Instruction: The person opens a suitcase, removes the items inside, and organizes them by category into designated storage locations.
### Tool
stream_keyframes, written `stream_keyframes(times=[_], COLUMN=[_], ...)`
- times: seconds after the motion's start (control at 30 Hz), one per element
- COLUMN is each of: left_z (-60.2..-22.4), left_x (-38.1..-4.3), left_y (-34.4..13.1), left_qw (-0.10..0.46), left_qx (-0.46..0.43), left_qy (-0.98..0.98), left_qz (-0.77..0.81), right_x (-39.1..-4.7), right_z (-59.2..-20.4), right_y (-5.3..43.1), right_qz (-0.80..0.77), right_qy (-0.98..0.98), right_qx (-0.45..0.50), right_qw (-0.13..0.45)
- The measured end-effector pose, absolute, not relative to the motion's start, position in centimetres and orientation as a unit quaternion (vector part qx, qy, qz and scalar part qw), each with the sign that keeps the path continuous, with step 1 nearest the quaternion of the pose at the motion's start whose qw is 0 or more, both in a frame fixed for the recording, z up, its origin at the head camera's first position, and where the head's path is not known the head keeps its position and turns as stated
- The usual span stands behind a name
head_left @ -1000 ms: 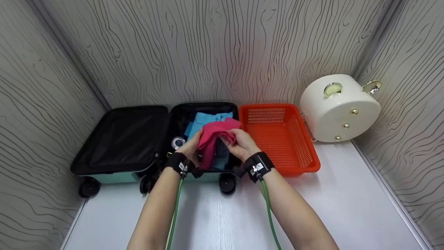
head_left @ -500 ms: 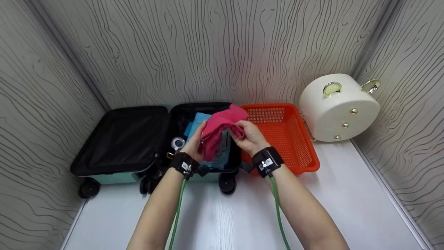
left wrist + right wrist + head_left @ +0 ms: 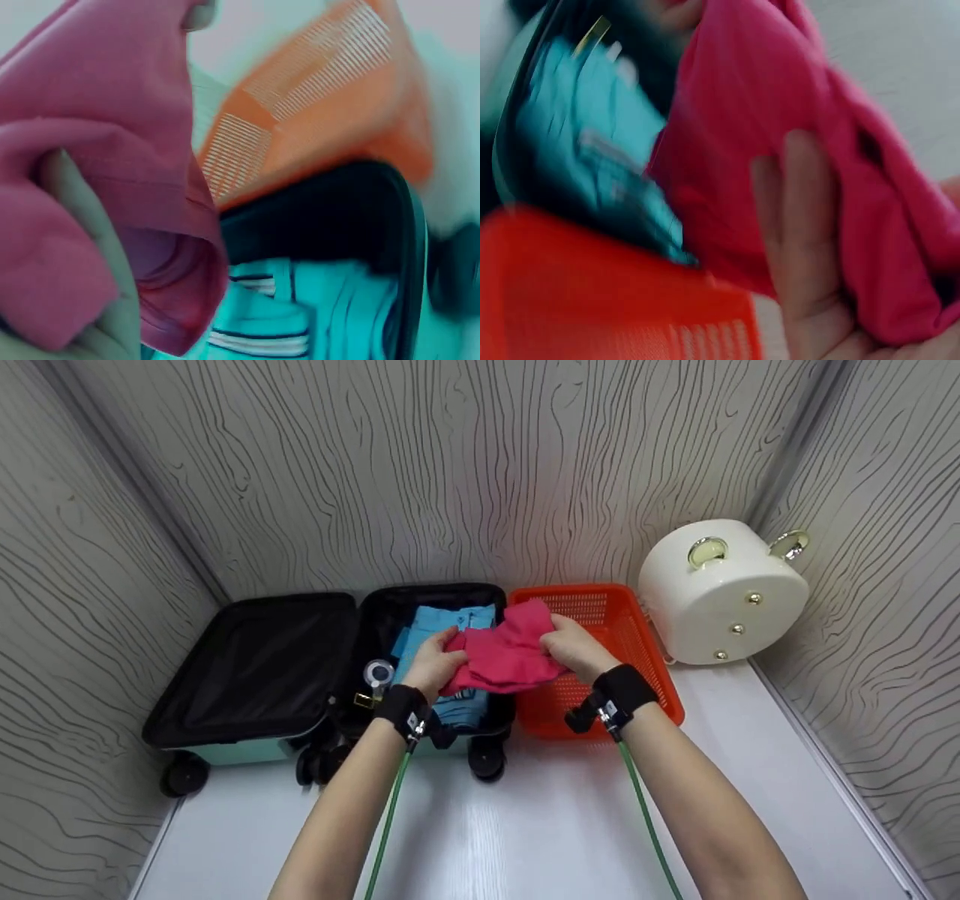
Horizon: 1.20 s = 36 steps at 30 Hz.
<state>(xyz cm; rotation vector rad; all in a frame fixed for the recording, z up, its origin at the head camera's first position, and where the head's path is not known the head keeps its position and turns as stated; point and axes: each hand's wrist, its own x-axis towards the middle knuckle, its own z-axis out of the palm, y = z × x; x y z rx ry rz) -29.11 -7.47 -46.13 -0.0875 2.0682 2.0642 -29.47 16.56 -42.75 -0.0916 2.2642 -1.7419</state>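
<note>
A pink cloth garment (image 3: 506, 656) hangs in the air between both hands, over the suitcase's right edge and the basket's left side. My left hand (image 3: 435, 664) grips its left end, with fingers beneath the fabric in the left wrist view. The right hand (image 3: 577, 649) pinches the opposite end; its fingers (image 3: 806, 217) press against the cloth in the right wrist view. Below lie folded blue clothes (image 3: 427, 634) in the open suitcase (image 3: 390, 598). What kind of garment the pink one is cannot be told.
The suitcase's black-lined other half (image 3: 259, 667) lies at the left. A red plastic basket (image 3: 667, 705) adjoins the suitcase on the right. Beyond it stands a white round case (image 3: 720, 592) with gold-coloured fittings. A white round-headed object (image 3: 379, 671) lies beside the blue clothes. Walls enclose the table.
Both hands have moved right with the pink garment, the right one farther, over the basket. The cloth has gone from bunched and draped to stretched out sideways. More blue clothing shows now.
</note>
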Motion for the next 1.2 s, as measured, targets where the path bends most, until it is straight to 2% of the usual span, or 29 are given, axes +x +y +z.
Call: stream_keyframes(times=[0.3, 0.57, 0.8, 0.87, 1.07, 1.13, 1.2], left_z=[-45.0, -43.6, -43.3, -43.3, -43.6, -43.9, -44.4], left_x=[-28.6, -28.7, -29.3, -29.6, -30.7, -31.2, -31.5], left_y=[-3.4, -1.8, -0.9, -0.2, 3.4, 4.6, 5.3], left_qw=[0.071, 0.151, 0.189, 0.196, 0.185, 0.176, 0.171], left_qx=[0.108, 0.077, 0.086, 0.094, 0.131, 0.124, 0.112], left_qy=[0.785, 0.694, 0.673, 0.671, 0.715, 0.723, 0.723], left_qz=[0.606, 0.7, 0.71, 0.709, 0.661, 0.657, 0.66], right_x=[-27.9, -27.1, -28.6, -29.2, -31.0, -31.4, -31.7], right_z=[-42.7, -43.1, -44.4, -44.7, -46.1, -46.7, -47.3], right_y=[14.2, 14.0, 16.1, 16.8, 18.3, 18.6, 18.8], right_qz=[-0.401, -0.435, -0.454, -0.439, -0.313, -0.303, -0.336], right_qy=[0.906, 0.889, 0.885, 0.895, 0.941, 0.943, 0.933], right_qx=[-0.109, -0.118, -0.095, -0.082, -0.074, -0.072, -0.068], right_qw=[0.081, 0.076, 0.038, 0.015, -0.103, -0.119, -0.109])
